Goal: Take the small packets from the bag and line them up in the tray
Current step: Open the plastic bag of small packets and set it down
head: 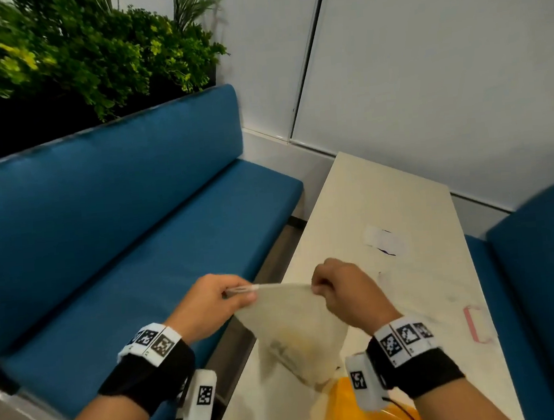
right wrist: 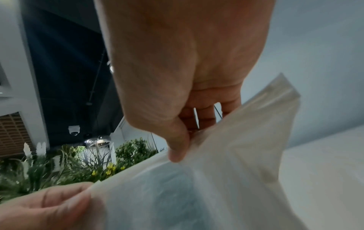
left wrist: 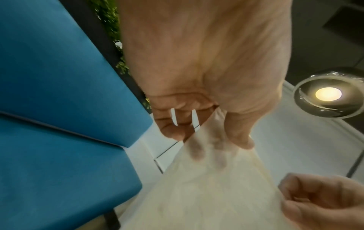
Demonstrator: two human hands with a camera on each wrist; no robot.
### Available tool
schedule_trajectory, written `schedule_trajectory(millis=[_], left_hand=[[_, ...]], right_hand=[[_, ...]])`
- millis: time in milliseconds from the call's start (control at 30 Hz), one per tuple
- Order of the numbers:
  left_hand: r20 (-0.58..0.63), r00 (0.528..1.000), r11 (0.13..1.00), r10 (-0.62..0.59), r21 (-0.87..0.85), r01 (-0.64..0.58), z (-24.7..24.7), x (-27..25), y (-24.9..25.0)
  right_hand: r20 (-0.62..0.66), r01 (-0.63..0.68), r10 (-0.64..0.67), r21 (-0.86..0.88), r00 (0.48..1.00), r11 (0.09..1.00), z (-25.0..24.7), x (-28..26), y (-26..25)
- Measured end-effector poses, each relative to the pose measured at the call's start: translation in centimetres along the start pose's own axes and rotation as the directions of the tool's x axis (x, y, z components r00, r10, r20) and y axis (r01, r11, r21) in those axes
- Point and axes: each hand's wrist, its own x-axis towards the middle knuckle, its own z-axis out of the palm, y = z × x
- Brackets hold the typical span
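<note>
Bag held at its mouth by both hands; no packet taken out yet, as far as can be seen.

The left hand [head: 209, 299] and the right hand [head: 343, 291] are each pinched on the top edge of one translucent bag [head: 296, 335], which is stretched between them and hangs above the near end of the counter [head: 384, 193]. The stage is judged as early: the mouth is being worked open, and all removal and lining-up is left. Yellowish contents are seen blurred through the film; the packets cannot be counted. Counted: two hands, one bag. One yellow item [head: 363, 413] lies beneath the bag, and one pink-edged object [head: 476, 324] is noted to the right; whether either is the tray cannot be told.
</note>
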Motion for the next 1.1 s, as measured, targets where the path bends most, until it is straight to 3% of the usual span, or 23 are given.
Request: schedule_trajectory(millis=[100, 200, 300, 533, 633, 867, 1033, 1100], left_hand=[[-0.092, 0.989, 0.987, 0.118, -0.096, -0.127, 1.1, 1.1, 2.9], [-0.123, 0.989, 0.978, 0.088, -0.177, -0.109, 2.4, 1.5, 4.2], [-0.085, 0.993, 0.952, 0.078, -0.288, -0.1, 3.4, 1.4, 4.8], [-0.17, 0.978, 0.941, 0.119, -0.295, -0.166, 3.3, 0.7, 4.7], [-0.251, 0.958, 0.937, 0.14, -0.28, -0.21, 2.7, 0.4, 4.7], [-0.268, 0.96, 0.932, 0.077, -0.322, -0.165, 2.2, -0.1, 3.7], [-0.255, 0.965, 0.936, 0.061, -0.322, -0.144, 2.1, -0.2, 4.1], [-0.261, 0.963, 0.935, 0.062, -0.322, -0.148, 1.9, -0.3, 4.4]], right_hand=[[-0.124, 0.021, -0.022, -0.01, 0.992, 1.0, -2.1, 0.5, 0.4], [-0.155, 0.203, -0.191, 0.065, 0.969, 0.977, -1.9, 0.3, -0.7], [-0.174, 0.296, -0.273, 0.122, 0.946, 0.947, -0.6, 0.4, -2.0], [-0.202, 0.295, -0.273, 0.086, 0.94, 0.952, -0.2, 0.4, -2.4], [-0.234, 0.218, -0.181, 0.144, 0.955, 0.965, -1.0, -0.5, -0.5], [-0.221, -0.129, 0.183, 0.24, 0.958, 0.962, -2.4, -5.1, 7.3], [-0.145, -0.24, 0.292, 0.297, 0.945, 0.924, -3.0, -6.3, 7.8], [-0.096, -0.257, 0.321, 0.411, 0.942, 0.875, -3.5, -6.5, 6.8]])
